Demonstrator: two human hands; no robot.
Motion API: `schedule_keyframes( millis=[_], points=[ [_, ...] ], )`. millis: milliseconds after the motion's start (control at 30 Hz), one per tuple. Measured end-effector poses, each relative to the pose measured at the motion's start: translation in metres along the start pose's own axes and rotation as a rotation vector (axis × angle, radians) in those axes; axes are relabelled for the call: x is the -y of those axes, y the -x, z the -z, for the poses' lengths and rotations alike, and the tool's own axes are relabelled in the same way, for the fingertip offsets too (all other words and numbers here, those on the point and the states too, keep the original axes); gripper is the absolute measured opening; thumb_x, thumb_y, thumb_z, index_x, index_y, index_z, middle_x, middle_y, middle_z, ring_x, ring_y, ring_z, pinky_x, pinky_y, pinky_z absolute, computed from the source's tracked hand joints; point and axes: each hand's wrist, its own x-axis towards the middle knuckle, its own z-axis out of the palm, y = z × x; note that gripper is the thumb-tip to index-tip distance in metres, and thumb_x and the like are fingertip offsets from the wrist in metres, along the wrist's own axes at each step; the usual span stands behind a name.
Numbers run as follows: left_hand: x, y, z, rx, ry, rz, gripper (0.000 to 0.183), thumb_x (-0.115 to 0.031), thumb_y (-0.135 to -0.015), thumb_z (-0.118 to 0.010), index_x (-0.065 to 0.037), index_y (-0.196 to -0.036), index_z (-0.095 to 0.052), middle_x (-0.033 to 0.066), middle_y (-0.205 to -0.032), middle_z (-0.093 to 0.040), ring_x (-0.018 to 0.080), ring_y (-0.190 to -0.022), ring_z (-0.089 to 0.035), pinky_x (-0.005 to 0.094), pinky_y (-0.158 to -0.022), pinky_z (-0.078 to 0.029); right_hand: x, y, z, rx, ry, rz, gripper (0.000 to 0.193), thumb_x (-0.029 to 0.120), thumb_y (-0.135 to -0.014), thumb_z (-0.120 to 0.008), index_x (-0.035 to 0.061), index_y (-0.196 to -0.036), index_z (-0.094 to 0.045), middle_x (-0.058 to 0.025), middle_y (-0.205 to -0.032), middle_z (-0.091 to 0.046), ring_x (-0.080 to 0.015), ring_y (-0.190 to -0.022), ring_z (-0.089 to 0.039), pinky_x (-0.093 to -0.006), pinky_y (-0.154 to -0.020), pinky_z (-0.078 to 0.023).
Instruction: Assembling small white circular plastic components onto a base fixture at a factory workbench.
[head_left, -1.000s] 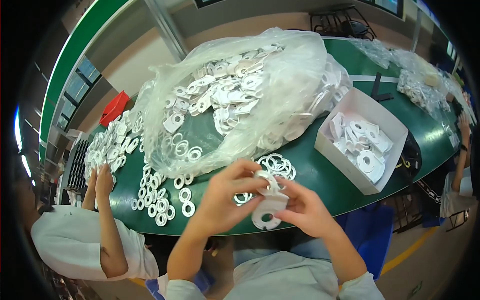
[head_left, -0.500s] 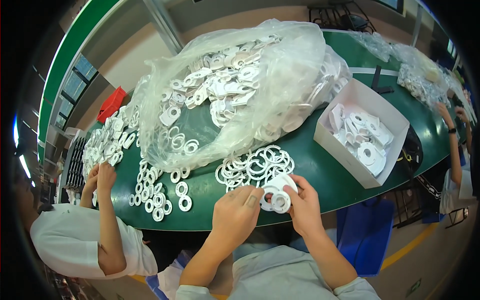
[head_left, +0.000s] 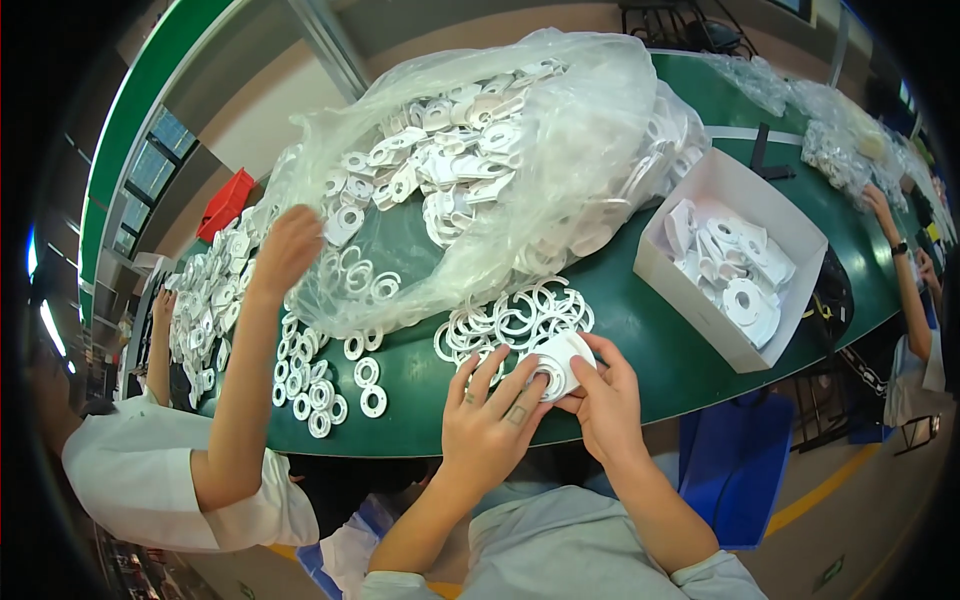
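Note:
My right hand (head_left: 607, 405) grips a white plastic part (head_left: 563, 362) with a rounded plate and a round ringed hole, just above the table's near edge. My left hand (head_left: 490, 412) meets it from the left, its index finger pressed on the ringed end and the other fingers spread. The left thumb is mostly hidden. Just beyond my hands lies a heap of thin white rings (head_left: 515, 322). Further back, a large clear plastic bag (head_left: 590, 110) lies spread open with many white plastic parts (head_left: 460, 160) in it.
An open white box (head_left: 700, 318) of similar parts stands to the right. Small thick rings (head_left: 320, 395) and a pile of white parts (head_left: 205, 300) lie left on the green table (head_left: 415, 395). A co-worker's raised hand (head_left: 290, 250) is beside the bag; a red bin (head_left: 225, 205) stands behind.
My left fingers have gone from curled to spread across the part, which has turned in my hands. The co-worker at left has lifted one hand from the pile toward the bag.

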Motion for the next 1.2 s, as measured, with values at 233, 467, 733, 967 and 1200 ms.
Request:
schedule_keyframes(
  millis=[233, 467, 733, 967, 1200],
  points=[
    [0.0, 0.013, -0.012, -0.091, 0.225, 0.211, 0.019, -0.008, -0.074, -0.074, -0.006, -0.092, -0.071, 0.0165, -0.115, -0.059, 0.033, -0.1, -0.059, 0.0371, -0.078, -0.051, -0.005, 0.01, -0.004, -0.001, 0.007, 0.01, 0.03, 0.002, -0.094, -0.047, -0.0037, -0.123, -0.042, -0.0177, -0.107, -0.06, -0.0241, -0.091, -0.065, -0.037, -0.074, -0.059],
    [-0.021, 0.001, 0.004, -0.234, 1.017, 0.818, 0.035, 0.007, -0.074, -0.071, -0.001, -0.108, -0.064, 0.0108, -0.105, -0.061, 0.0187, -0.094, -0.061, 0.0282, -0.074, -0.056, 0.002, 0.032, 0.005, 0.072, -0.052, -0.063, 0.031, 0.002, -0.091, -0.049, -0.0021, -0.12, -0.039, -0.0176, -0.114, -0.056, -0.0261, -0.102, -0.061, -0.0434, -0.081, -0.057],
    [0.008, -0.014, 0.026, 0.433, 1.132, 0.61, 0.033, 0.002, -0.072, -0.072, -0.003, -0.104, -0.066, 0.0056, -0.099, -0.063, 0.014, -0.089, -0.063, 0.0266, -0.071, -0.054, 0.045, 0.032, 0.035, 0.63, 0.294, -0.447, 0.04, 0.004, -0.088, -0.054, -0.0031, -0.125, -0.042, -0.0195, -0.118, -0.055, -0.0318, -0.097, -0.064, -0.0432, -0.079, -0.058],
    [0.029, -0.037, -0.009, 0.137, 0.366, 0.173, 0.043, -0.011, -0.067, -0.078, -0.004, -0.107, -0.064, 0.0098, -0.106, -0.063, 0.029, -0.095, -0.058, 0.0391, -0.078, -0.047, 0.036, 0.035, 0.042, 0.39, 0.336, -0.324, 0.025, 0.003, -0.09, -0.052, -0.0056, -0.114, -0.052, -0.0152, -0.092, -0.065, -0.024, -0.067, -0.068, -0.0315, -0.053, -0.057],
    [0.032, -0.061, -0.025, 0.386, 0.185, 0.05, 0.059, -0.014, -0.068, -0.077, -0.01, -0.123, -0.056, 0.0066, -0.123, -0.057, 0.0279, -0.118, -0.046, 0.0415, -0.1, -0.033, 0.038, 0.034, 0.045, 0.328, 0.31, -0.237, 0.024, 0.002, -0.089, -0.052, -0.0061, -0.111, -0.052, -0.0147, -0.09, -0.065, -0.0234, -0.065, -0.067, -0.0306, -0.052, -0.056]
  ],
)
